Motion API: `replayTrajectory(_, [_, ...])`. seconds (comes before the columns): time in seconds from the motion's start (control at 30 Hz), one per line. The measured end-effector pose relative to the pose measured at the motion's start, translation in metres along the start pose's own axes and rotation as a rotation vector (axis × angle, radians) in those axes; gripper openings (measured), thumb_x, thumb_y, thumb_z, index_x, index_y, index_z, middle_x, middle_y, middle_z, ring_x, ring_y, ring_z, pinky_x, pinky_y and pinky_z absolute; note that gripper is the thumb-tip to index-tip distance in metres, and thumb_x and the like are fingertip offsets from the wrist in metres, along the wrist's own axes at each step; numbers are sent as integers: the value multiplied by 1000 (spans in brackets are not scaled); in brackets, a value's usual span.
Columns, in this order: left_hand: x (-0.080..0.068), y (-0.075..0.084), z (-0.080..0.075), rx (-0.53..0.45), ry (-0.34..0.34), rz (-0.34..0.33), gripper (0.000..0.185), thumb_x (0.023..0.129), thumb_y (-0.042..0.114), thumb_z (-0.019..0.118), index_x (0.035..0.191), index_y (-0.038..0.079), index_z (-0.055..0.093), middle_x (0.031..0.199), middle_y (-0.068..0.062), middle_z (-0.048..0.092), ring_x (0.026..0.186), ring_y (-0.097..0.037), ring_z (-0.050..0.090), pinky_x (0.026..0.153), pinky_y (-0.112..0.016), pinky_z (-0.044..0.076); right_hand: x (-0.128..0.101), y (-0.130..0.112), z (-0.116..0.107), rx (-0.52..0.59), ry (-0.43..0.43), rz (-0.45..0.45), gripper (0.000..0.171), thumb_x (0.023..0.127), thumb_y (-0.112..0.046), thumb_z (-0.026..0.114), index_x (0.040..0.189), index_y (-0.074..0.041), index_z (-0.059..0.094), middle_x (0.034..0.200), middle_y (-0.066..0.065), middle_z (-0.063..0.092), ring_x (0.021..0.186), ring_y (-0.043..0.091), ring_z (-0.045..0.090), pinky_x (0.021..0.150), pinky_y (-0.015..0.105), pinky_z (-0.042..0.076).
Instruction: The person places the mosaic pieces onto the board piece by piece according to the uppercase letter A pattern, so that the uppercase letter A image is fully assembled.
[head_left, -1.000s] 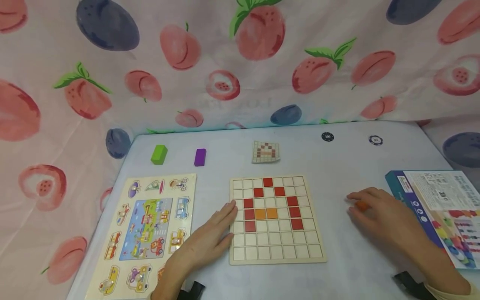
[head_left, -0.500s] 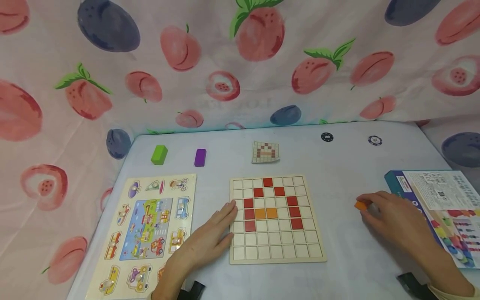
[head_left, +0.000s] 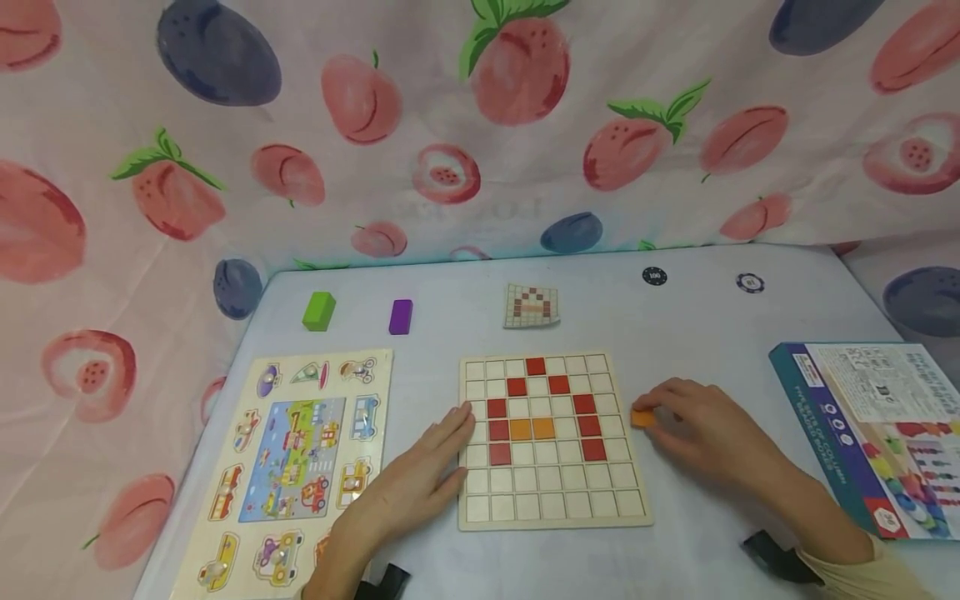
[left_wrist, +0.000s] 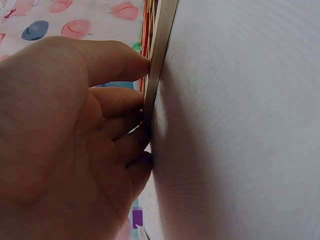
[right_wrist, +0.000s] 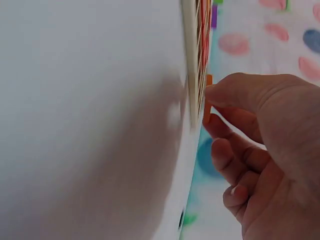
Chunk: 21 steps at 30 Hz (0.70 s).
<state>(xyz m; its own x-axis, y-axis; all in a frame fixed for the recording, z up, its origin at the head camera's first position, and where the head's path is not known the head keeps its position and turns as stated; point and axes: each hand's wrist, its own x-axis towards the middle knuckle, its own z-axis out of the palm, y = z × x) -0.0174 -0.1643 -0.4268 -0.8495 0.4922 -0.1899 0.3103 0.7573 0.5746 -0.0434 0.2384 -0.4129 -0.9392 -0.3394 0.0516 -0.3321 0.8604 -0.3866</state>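
A wooden grid board [head_left: 551, 500] lies on the table with red tiles [head_left: 536, 364] in an arch and two orange tiles [head_left: 532, 428] in its middle. My left hand [head_left: 420, 479] lies flat with straight fingers against the board's left edge [left_wrist: 159, 65]. My right hand [head_left: 697, 425] is just off the board's right edge and pinches a small orange tile [head_left: 642, 417] between thumb and fingertips. In the right wrist view the orange tile [right_wrist: 207, 100] sits close beside the board's edge [right_wrist: 190, 60].
A vehicle peg puzzle [head_left: 288, 462] lies left of the board. Behind stand a green block [head_left: 318, 310], a purple block [head_left: 401, 316] and a pattern card [head_left: 531, 305]. Two chips [head_left: 655, 276] lie far right. A game box [head_left: 877, 425] sits at the right edge.
My right hand has moved left from beside the game box to the board's right edge, carrying the orange tile. The left hand has stayed put.
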Motion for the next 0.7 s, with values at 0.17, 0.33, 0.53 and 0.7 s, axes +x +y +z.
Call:
replayTrajectory(0.17, [0, 0, 1, 1, 3, 5, 67, 108, 21, 59, 168, 11, 33, 181, 2, 19, 168, -21, 21, 136, -48, 28, 17, -30, 15, 17, -20, -127, 27, 88, -20, 86, 113, -27, 81, 114, -8, 75, 108, 16, 69, 94, 47, 62])
replayTrajectory(0.33, [1, 1, 2, -3, 6, 12, 67, 108, 21, 60, 168, 11, 33, 181, 2, 20, 168, -21, 21, 136, -48, 28, 29, -46, 27, 5, -34, -253, 22, 88, -20, 86, 108, -27, 81, 108, -13, 73, 99, 8, 65, 89, 37, 59])
replayTrajectory(0.53, [1, 2, 3, 4, -1, 24, 67, 108, 21, 59, 168, 11, 32, 181, 2, 19, 168, -20, 20, 136, -47, 28, 35, -53, 33, -20, -53, -247, 17, 89, -22, 87, 103, -28, 80, 105, -15, 73, 98, 7, 66, 90, 36, 58])
replayTrajectory(0.7, [1, 3, 2, 11, 2, 22, 67, 108, 21, 59, 168, 11, 32, 181, 2, 19, 168, -20, 20, 136, -47, 28, 36, -52, 33, -15, -54, -253, 15, 91, -21, 85, 103, -28, 81, 107, -14, 74, 104, 11, 69, 96, 41, 60])
